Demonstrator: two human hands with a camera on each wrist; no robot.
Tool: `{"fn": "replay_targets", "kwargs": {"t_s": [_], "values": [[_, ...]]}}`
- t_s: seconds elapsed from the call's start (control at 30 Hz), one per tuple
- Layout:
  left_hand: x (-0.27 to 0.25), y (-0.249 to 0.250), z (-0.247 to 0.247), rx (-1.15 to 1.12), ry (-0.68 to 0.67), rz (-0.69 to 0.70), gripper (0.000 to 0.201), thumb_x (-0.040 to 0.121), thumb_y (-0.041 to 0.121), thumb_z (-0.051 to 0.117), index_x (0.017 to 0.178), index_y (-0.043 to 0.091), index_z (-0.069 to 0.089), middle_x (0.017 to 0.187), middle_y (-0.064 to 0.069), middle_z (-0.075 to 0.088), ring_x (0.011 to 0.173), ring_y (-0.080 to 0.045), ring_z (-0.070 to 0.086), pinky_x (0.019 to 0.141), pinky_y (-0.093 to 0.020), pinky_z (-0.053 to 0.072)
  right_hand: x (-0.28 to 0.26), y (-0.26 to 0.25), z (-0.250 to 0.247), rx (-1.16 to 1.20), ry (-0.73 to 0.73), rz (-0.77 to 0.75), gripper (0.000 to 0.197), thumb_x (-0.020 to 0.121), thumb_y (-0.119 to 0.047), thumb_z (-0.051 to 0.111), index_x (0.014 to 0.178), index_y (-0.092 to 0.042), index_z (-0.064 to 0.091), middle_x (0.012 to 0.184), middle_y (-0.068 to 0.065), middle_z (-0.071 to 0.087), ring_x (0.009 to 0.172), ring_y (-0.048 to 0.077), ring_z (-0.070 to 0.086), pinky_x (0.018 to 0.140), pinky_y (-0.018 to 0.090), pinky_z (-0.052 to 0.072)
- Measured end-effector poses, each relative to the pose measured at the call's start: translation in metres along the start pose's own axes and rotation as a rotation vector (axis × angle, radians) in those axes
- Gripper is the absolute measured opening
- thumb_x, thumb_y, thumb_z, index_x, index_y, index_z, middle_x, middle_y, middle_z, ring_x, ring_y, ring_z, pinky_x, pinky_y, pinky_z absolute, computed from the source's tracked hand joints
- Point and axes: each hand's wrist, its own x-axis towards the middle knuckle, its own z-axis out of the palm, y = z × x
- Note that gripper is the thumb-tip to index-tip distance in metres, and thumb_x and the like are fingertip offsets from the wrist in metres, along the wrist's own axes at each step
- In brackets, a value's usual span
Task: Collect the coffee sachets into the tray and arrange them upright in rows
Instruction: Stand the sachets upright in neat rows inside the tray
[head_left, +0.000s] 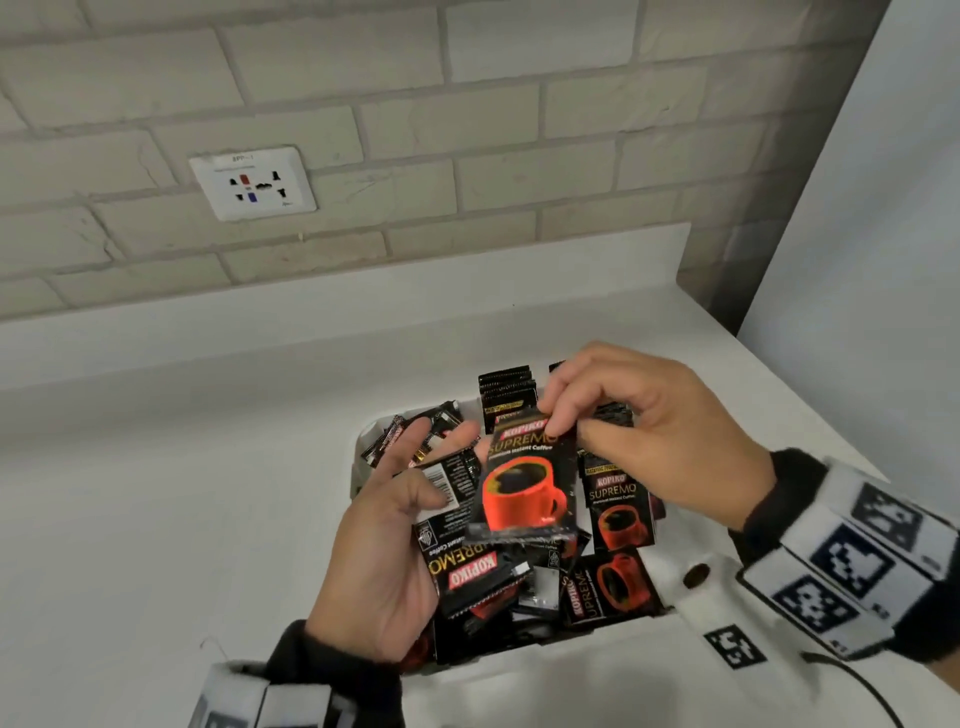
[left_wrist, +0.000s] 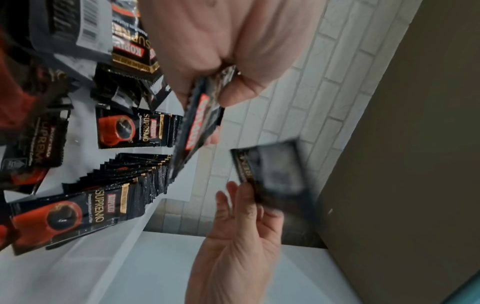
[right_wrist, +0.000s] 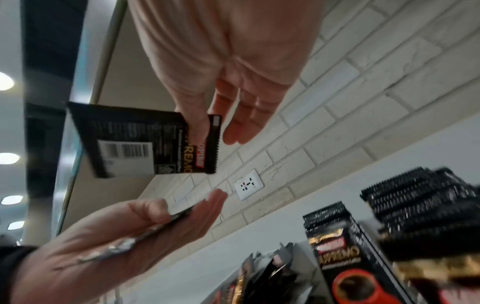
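Partly done — upright rows of coffee sachets (head_left: 506, 389) standing at the tray's (head_left: 363, 434) upper edge, centre frame; loose heap (head_left: 550, 577) below, unsorted. Right hand (head_left: 644, 431) pinching one sachet (head_left: 524, 483) by its top; left hand (head_left: 384, 551) loosely cupped round another sachet (head_left: 441, 486) — grip unclear.

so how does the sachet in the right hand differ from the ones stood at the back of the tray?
The held sachet hangs in the air, pinched at its top by the right hand; the standing sachets rest upright in the tray, packed in rows. Same black Kopiko packs.
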Motion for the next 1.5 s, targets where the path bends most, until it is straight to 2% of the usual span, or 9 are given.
{"fn": "replay_targets", "kwargs": {"t_s": [0.17, 0.3, 0.43, 0.57, 0.77, 0.97, 1.1, 1.3, 1.5], "values": [[0.001, -0.006, 0.004, 0.152, 0.104, 0.087, 0.050, 0.074, -0.014, 0.038, 0.117, 0.008, 0.053, 0.110, -0.023, 0.066, 0.090, -0.035, 0.063, 0.085, -0.052, 0.048, -0.017, -0.001, 0.006, 0.404, 0.040, 0.460, 0.013, 0.073, -0.004, 0.069, 0.079, -0.014, 0.063, 0.066, -0.004, 0.064, 0.054, 0.004, 0.058, 0.053, 0.016, 0.051], [0.002, -0.009, 0.005, 0.244, 0.158, 0.204, 0.037, 0.086, -0.010, 0.042, 0.110, 0.015, 0.056, 0.100, -0.018, 0.068, 0.073, -0.027, 0.067, 0.066, -0.041, 0.055, -0.031, 0.005, 0.009, 0.667, 0.050, 0.636, 0.022, 0.061, -0.013, 0.068, 0.081, -0.009, 0.062, 0.065, 0.001, 0.062, 0.051, 0.009, 0.056, 0.048, 0.017, 0.050], [-0.007, -0.008, 0.001, 0.637, 0.077, 0.571, 0.037, 0.079, -0.007, 0.060, 0.086, 0.029, 0.064, 0.089, 0.003, 0.068, 0.090, -0.021, 0.066, 0.081, -0.039, 0.055, -0.038, 0.008, 0.000, 0.512, 0.225, 0.493, 0.015, 0.069, -0.007, 0.068, 0.071, -0.021, 0.066, 0.071, -0.003, 0.066, 0.059, 0.005, 0.058, 0.055, 0.017, 0.051], [-0.017, -0.003, -0.015, 1.265, -0.305, 1.033, 0.013, 0.075, 0.019, 0.064, 0.071, 0.032, 0.063, 0.089, 0.014, 0.069, 0.114, 0.003, 0.054, 0.102, -0.030, 0.040, -0.041, 0.011, -0.021, 0.235, 0.426, 0.204, 0.029, 0.062, -0.009, 0.077, 0.061, -0.036, 0.066, 0.073, -0.016, 0.061, 0.067, -0.002, 0.056, 0.066, 0.011, 0.047], [-0.017, 0.004, -0.030, 1.580, -0.398, 1.294, 0.024, 0.091, 0.047, 0.045, 0.075, 0.035, 0.057, 0.096, 0.021, 0.062, 0.110, 0.007, 0.043, 0.095, -0.019, 0.027, -0.050, 0.021, -0.034, 0.214, 0.398, 0.103, 0.008, 0.056, -0.031, 0.066, 0.063, -0.035, 0.067, 0.077, -0.021, 0.052, 0.076, -0.003, 0.053, 0.069, 0.009, 0.046], [-0.023, 0.000, -0.034, 1.505, -0.541, 1.223, 0.029, 0.094, 0.041, 0.046, 0.074, 0.026, 0.060, 0.093, 0.014, 0.064, 0.077, 0.002, 0.043, 0.058, -0.019, 0.046, -0.051, 0.016, -0.034, 0.417, 0.108, 0.135, 0.012, 0.059, -0.031, 0.079, 0.059, -0.031, 0.067, 0.066, -0.010, 0.062, 0.061, 0.005, 0.058, 0.060, 0.016, 0.050], [-0.022, -0.005, -0.039, 1.446, -0.548, 1.180, 0.026, 0.093, 0.038, 0.050, 0.073, 0.027, 0.062, 0.094, 0.017, 0.066, 0.083, 0.001, 0.050, 0.067, -0.020, 0.049, -0.045, 0.015, -0.027, 0.443, -0.042, 0.187, 0.031, 0.067, -0.002, 0.075, 0.054, -0.029, 0.068, 0.064, -0.007, 0.065, 0.061, 0.004, 0.060, 0.059, 0.013, 0.048], [-0.025, -0.022, -0.033, 1.230, -0.350, 1.143, 0.009, 0.080, 0.029, 0.065, 0.072, 0.030, 0.064, 0.089, 0.024, 0.067, 0.080, 0.001, 0.065, 0.074, -0.012, 0.049, -0.032, 0.015, -0.024, 0.330, -0.156, 0.168, 0.016, 0.066, -0.024, 0.070, 0.059, -0.038, 0.068, 0.068, -0.010, 0.065, 0.066, -0.001, 0.058, 0.062, 0.009, 0.044], [-0.035, -0.035, -0.025, 0.835, -0.131, 0.780, 0.014, 0.057, 0.030, 0.061, 0.067, 0.037, 0.068, 0.072, 0.009, 0.068, 0.061, -0.006, 0.060, 0.057, -0.012, 0.048, -0.029, 0.021, -0.027, 0.233, -0.236, 0.169, 0.016, 0.066, -0.024, 0.072, 0.061, -0.039, 0.067, 0.070, -0.015, 0.063, 0.066, -0.002, 0.056, 0.066, 0.010, 0.042]]}}
